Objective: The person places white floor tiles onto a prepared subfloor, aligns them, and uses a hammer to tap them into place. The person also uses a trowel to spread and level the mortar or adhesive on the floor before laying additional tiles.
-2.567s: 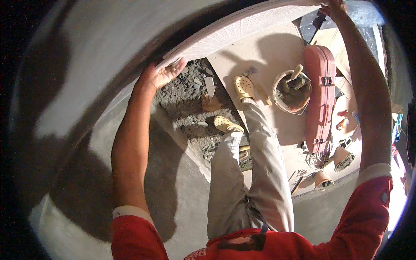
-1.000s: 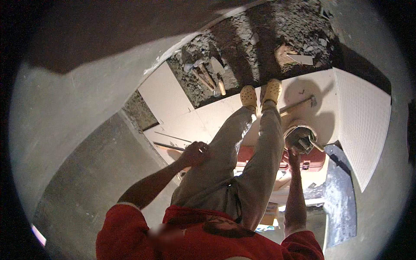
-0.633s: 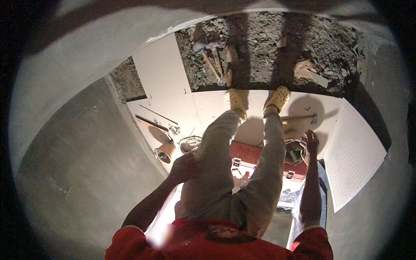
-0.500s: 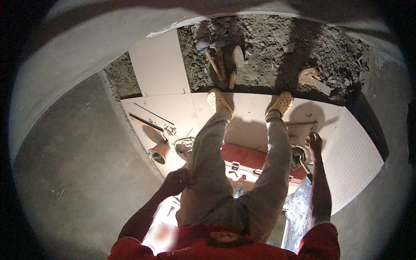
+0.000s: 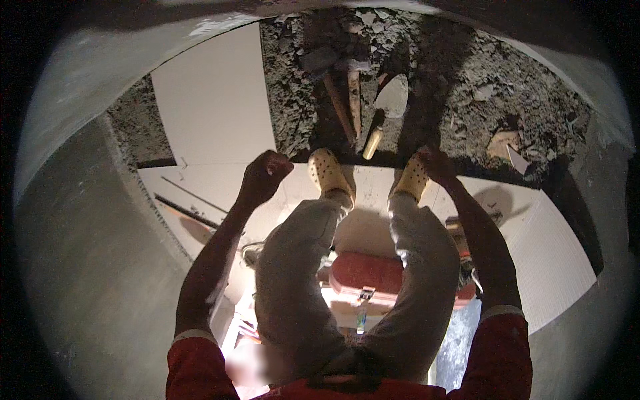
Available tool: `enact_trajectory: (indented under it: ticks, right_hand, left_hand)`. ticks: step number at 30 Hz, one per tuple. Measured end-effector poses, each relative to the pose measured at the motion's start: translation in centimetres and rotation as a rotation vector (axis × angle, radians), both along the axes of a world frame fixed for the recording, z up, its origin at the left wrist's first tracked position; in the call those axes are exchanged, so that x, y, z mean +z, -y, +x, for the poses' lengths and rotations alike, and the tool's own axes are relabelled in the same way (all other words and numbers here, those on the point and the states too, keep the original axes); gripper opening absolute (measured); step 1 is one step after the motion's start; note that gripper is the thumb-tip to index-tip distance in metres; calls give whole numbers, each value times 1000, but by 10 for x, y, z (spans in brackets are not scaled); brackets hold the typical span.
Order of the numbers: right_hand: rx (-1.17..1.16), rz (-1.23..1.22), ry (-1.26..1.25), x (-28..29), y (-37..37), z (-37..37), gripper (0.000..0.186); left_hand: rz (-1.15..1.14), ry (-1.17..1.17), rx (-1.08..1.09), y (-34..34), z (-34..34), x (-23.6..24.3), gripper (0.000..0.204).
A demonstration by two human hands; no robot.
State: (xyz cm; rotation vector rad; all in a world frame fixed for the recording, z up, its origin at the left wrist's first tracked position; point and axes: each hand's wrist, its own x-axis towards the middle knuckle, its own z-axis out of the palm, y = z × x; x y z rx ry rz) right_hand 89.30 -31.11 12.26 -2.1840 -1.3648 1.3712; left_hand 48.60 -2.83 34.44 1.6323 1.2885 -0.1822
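My left hand [image 5: 267, 170] is closed in a loose fist left of my left yellow clog [image 5: 320, 170], over the pale tiles; whether it holds anything I cannot make out. My right hand [image 5: 433, 167] overlaps the right clog [image 5: 405, 187] in view, its fingers too dim to tell open or closed. Just beyond the clogs, on dark rubble [image 5: 493, 87], lie a trowel [image 5: 392, 97] with a wooden handle and two hammer-like tools [image 5: 355, 100], heads away from me.
A large pale tile [image 5: 213, 93] lies back left, a textured sheet [image 5: 547, 267] at the right. Beneath my bent legs are a red case [image 5: 365, 270] and a small bottle [image 5: 361, 317]. Thin rods [image 5: 190, 193] lie at the left. Curved grey walls [image 5: 80, 233] surround me.
Both hands have moved forward toward the clogs and rubble from beside my legs and the bucket. My knees are more bent. Earlier, both hands held a pale sheet, which now lies at the right.
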Motion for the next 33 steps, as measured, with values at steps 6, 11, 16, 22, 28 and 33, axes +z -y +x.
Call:
enact_trajectory:
  ticks: [6,11,16,22,28,33]
  right_hand:
    - [27,33,122,-48,-107,-82,75]
    - [-9,57,79,-45,-118,-91,63]
    - [-73,196,103,-58,-87,-55,41]
    - [-464,224,139,-95,-63,83,30]
    - [-284,402,383,-94,-44,162,33]
    - [-780,144,-45,-93,-35,155,34]
  left_hand:
    - [-102,27,123,-10,38,-192,54]
    - [163,-86,145,16,86,-270,69]
    - [101,-22,281,27,119,-277,73]
    - [160,10,364,50,151,-282,83]
    - [293,-24,339,63,158,-294,82]
    - [533,-36,189,50,146,-311,71]
